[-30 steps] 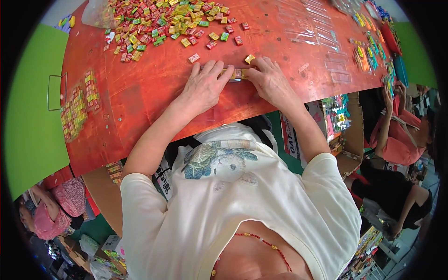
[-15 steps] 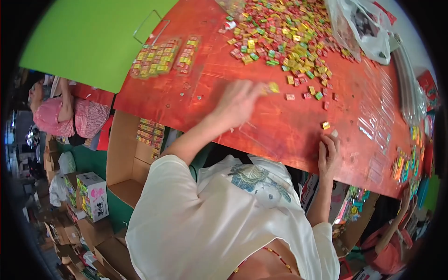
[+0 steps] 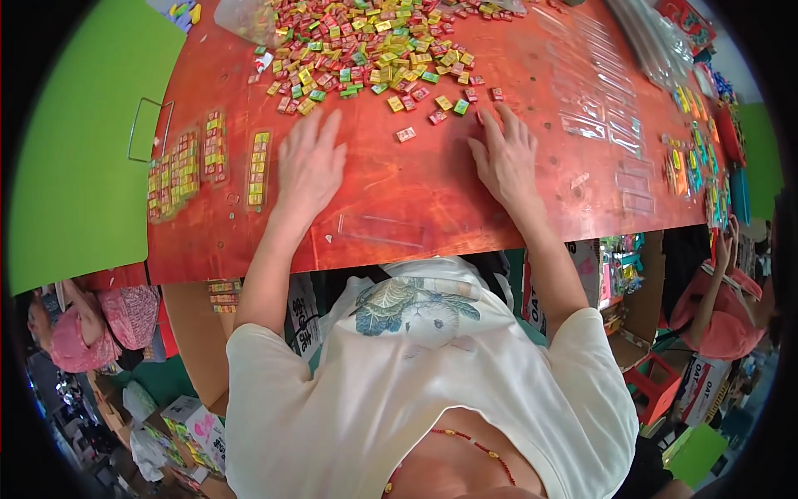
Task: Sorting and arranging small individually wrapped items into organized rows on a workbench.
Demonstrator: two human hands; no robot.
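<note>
My left hand [image 3: 312,162] is open, its fingers stretched toward the near edge of a pile of small red, yellow and green box-shaped pieces [image 3: 366,50]. My right hand [image 3: 507,158] is also open, palm down over the table by the loose pieces at the pile's right. A red piece [image 3: 480,119] shows at its fingertips; I cannot tell whether they touch it. Left of my left hand lies a narrow clear tray filled with yellow pieces [image 3: 258,170]. Between my forearms rests a clear tray [image 3: 381,230] with no pieces visible in it.
More filled trays [image 3: 174,175] lie at the red table's [image 3: 366,187] left, beside a green board [image 3: 83,150] with a wire handle. Clear plastic trays [image 3: 603,83] and coloured packs [image 3: 698,166] are at the right. Cardboard boxes [image 3: 195,333] stand below; other people are at both sides.
The view has turned. My left hand has moved left and opened out; my right hand has moved forward to the pile. A filled yellow tray now lies left of my left hand.
</note>
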